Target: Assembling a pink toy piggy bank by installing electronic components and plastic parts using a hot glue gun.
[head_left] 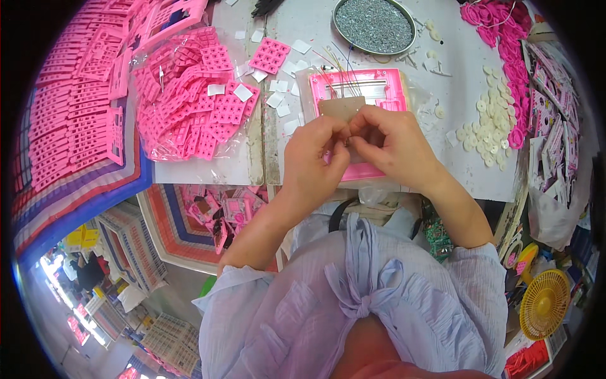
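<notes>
My left hand (315, 148) and my right hand (398, 148) meet over a pink plastic casing (394, 85). Between them is a thin brown board (341, 107), its lower part hidden by my fingers. Several thin coloured wires (344, 74) fan out from its far side. Both hands are closed, thumbs and fingertips pinched together at the near part of the board. A tiny dark piece shows between the fingertips, too small to name. The casing lies on the table under my hands, with silvery metal strips inside.
At the left a clear bag (189, 101) holds pink button pads, beside stacked pink frames (82, 95). A round tray (374, 25) of small screws stands at the back. White discs (489, 120), pink cords (505, 63) and small white squares (276, 99) lie about the table.
</notes>
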### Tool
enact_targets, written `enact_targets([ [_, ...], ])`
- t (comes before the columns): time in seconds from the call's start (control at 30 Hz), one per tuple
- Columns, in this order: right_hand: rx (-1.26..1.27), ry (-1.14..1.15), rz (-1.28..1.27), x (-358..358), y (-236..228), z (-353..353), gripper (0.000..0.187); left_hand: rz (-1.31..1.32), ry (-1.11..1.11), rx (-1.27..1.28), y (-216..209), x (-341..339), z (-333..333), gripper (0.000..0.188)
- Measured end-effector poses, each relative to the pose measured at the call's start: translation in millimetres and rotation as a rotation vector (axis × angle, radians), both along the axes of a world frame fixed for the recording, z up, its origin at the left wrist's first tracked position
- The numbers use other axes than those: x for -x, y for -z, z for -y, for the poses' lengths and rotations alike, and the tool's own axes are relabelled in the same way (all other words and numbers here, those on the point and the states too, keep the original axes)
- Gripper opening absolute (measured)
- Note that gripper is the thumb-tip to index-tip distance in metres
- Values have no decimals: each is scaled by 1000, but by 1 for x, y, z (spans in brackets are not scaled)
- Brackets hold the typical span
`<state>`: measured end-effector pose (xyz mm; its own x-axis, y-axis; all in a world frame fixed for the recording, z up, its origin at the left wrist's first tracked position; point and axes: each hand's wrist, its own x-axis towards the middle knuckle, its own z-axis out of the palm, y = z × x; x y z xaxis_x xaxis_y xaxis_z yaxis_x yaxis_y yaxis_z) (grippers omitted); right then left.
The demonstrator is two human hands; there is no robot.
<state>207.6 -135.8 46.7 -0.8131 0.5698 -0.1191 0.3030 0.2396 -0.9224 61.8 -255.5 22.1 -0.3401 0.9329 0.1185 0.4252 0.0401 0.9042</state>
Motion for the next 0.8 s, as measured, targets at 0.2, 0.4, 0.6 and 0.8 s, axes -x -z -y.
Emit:
enact_targets([
  [0.2,72,71,-52,-3,3,-2,17,-221,-61,-103,-5,11,-3,21],
  [0.4,74,60,-46,0,2,2,18,-238,-6,1,3,10,5,13],
  [0.6,-121,18,-11,-2,2,4,13,-154,6,8,4,9,5,11],
  [0.8,-531,32,-225,-1,10,13,17,-105,-10,7,5,8,5,10],
])
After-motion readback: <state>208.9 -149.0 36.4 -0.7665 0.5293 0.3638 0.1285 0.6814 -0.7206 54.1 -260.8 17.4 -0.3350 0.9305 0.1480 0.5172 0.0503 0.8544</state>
